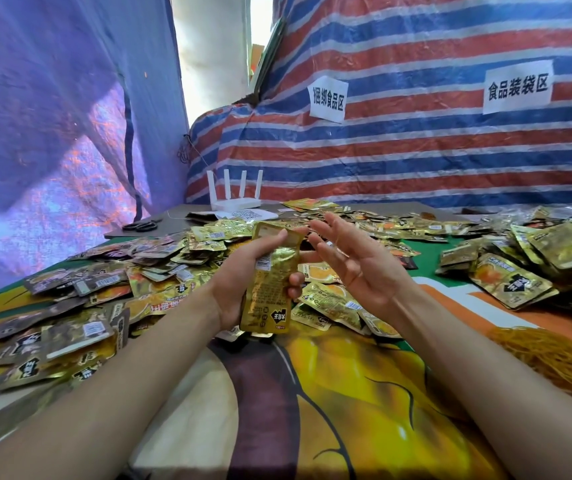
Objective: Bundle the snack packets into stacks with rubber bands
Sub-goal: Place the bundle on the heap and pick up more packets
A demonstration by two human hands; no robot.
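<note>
- Between the thumb and curled fingers [295, 282] of the left hand [239, 275] stands one upright stack of gold snack packets [270, 271], gripped by its long edges; how many packets it holds cannot be told.
- Just right of that stack, the right hand [357, 261] is spread, its five fingers straight and holding nothing, palm facing the stack.
- Beyond the fingers and to either side, loose packets [526, 258] lie in heaps, too many to count.
- Well right of the right wrist lies one heap of orange rubber bands [561, 358].
- Far past the fingertips: one white router [236, 202] with four antennas, one pair of scissors [140, 225], two paper signs [518, 86].
</note>
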